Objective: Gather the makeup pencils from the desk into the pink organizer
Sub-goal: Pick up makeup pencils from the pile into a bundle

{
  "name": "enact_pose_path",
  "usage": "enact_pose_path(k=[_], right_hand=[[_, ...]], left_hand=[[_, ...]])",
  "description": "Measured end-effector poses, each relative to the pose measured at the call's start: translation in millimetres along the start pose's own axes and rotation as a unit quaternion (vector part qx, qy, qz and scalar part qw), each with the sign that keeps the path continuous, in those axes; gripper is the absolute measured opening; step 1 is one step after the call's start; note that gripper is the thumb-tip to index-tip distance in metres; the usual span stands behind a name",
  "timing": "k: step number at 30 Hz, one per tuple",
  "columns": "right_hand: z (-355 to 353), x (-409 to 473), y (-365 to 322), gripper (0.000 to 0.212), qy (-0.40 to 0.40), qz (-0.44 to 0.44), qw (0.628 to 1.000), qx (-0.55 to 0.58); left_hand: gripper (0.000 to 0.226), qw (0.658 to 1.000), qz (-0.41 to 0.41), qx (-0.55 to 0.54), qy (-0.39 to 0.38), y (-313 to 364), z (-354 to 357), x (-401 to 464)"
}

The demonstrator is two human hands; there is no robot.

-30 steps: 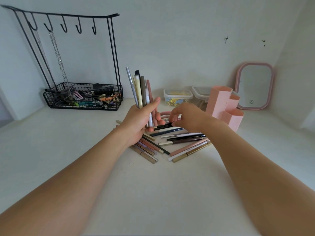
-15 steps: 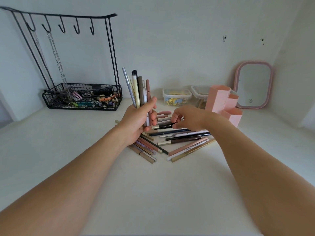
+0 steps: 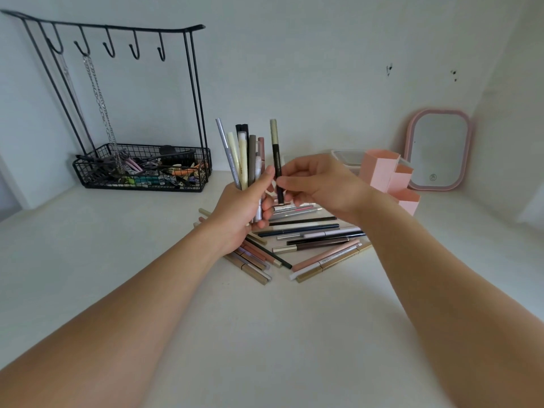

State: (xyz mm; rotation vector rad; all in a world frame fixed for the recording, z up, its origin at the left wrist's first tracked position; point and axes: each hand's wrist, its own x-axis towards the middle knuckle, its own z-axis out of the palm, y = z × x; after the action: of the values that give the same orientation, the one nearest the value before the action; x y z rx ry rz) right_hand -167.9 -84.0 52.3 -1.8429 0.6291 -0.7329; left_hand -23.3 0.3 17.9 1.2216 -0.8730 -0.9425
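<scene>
Makeup pencils (image 3: 244, 160): upright bundle gripped by left hand (image 3: 240, 213); right hand (image 3: 321, 184) fingers pinch black pencil (image 3: 276, 163).

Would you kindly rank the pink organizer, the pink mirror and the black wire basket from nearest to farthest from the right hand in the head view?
1. Pink organizer: just right of the right hand, closest.
2. Pink mirror: farther right, leaning on the wall behind the organizer.
3. Black wire basket: far left, beyond the left hand, farthest.

Soft, even, dim daylight, faint shadows, no glare; wide-angle bending at edges, sharp focus
</scene>
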Motion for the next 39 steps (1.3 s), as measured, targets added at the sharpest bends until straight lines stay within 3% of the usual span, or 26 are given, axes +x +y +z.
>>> enact_pose_path(k=[4,8,15,18,21,24,27,29,32,36,39], right_hand=[[15,-2,-1,0.020,0.016,0.003,0.998,0.056],[19,-4,1,0.021,0.037,-0.012,0.999,0.039],[19,-5,-1,0.031,0.028,-0.032,0.997,-0.067],[15,-5,-1,0.055,-0.065,0.016,0.995,0.069],[20,-12,-6,0.050,-0.125,0.001,0.977,0.171],[41,-18,-11,0.043,-0.011,0.031,0.992,0.123],[57,-17,-6,0.040,0.091,0.042,0.989,0.107],[57,-20,-9,0.025,0.099,0.041,0.986,0.130],[44,-22,-15,0.031,0.130,0.055,0.975,0.171],[6,-38,-20,0.033,0.198,0.041,0.975,0.098],[-36,-71,-14,0.029,0.264,0.030,0.964,0.025]], left_hand=[[0.043,1.000,0.007,-0.009,0.003,0,0,-1],[0.050,1.000,0.005,0.016,0.003,-2,2,-2],[0.030,0.999,-0.003,0.017,-0.038,-2,1,-3],[0.019,0.999,0.018,0.003,-0.049,-1,2,-3],[0.013,0.988,0.091,0.105,-0.061,-2,5,-8],[0.028,0.934,0.201,0.294,-0.041,-6,13,-13],[0.029,0.935,0.193,0.296,-0.019,-10,15,-12],[0.015,0.935,0.187,0.299,-0.024,-12,15,-11],[0.015,0.934,0.197,0.292,-0.057,-14,15,-12],[0.038,0.924,0.225,0.294,-0.098,-20,12,-12],[0.034,0.917,0.242,0.304,-0.086,-22,13,-12]])
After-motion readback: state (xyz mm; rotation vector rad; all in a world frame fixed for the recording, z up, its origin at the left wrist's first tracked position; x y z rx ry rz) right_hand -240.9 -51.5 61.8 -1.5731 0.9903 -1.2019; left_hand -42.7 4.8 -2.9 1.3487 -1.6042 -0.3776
